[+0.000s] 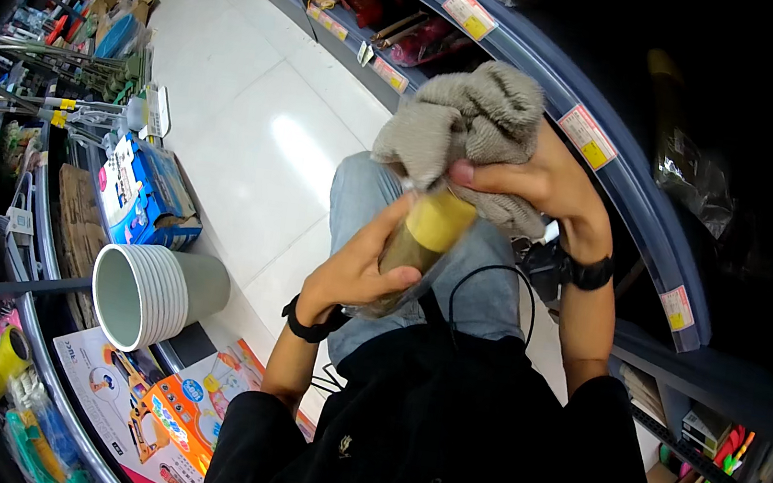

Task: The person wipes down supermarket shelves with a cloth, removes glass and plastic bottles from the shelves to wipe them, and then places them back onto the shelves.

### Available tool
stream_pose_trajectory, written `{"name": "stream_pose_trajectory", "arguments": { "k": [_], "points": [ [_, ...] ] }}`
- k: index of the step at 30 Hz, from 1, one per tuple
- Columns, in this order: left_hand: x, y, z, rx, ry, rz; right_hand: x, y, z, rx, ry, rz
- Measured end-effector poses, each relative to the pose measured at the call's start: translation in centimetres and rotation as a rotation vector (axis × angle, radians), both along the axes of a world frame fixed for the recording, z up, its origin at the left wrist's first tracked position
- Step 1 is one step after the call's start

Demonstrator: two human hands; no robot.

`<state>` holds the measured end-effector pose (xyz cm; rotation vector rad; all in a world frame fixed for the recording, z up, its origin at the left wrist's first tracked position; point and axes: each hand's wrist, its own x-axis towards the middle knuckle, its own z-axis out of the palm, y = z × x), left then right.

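My left hand [362,260] is closed around a plastic-wrapped item [435,229] with a yellow upper part and a darker olive-brown lower part; what it is exactly I cannot tell. Bunched in my right hand [524,182] is a grey-beige cloth [470,118], my thumb pressing on its front. A fold of the cloth hangs at the item's yellow end, close to or touching it. Both hands are above my knees, near the shelf edge. The fingers of my right hand are mostly hidden behind the cloth.
A curved shelf edge [526,49] with price tags runs along the right, above a lower shelf holding red wrapped goods [422,39]. At the left are a stack of pale bins [141,295], a blue box [146,194], mop-like handles [63,107] and a printed carton [115,389].
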<state>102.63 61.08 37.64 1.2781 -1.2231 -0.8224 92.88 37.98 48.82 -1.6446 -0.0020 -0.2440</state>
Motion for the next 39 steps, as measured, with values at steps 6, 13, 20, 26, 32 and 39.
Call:
{"name": "stream_pose_trajectory", "arguments": {
  "k": [6,13,20,26,32,39],
  "points": [
    [0.1,0.2,3.4,0.048,-0.059,-0.457,2.5,-0.4,-5.3,0.058,0.158,0.135],
    [1.0,0.7,4.5,0.046,0.746,-0.223,1.4,-2.7,-5.2,0.855,0.125,-0.193],
    [1.5,-0.6,1.8,0.072,0.764,-0.269,0.5,-0.1,-5.0,0.764,-0.134,-0.016],
    [2.9,-0.3,-2.8,0.14,0.648,-0.17,0.0,-0.2,-1.6,-0.516,-0.382,-0.09],
    [1.5,-0.8,-4.3,0.114,0.39,0.088,-0.4,2.8,-1.2,-0.676,-0.293,-0.182],
    [3.1,-3.6,-2.6,-0.176,0.842,0.239,-4.5,2.6,-6.4,-0.456,-0.28,-0.315]
  ]
}}
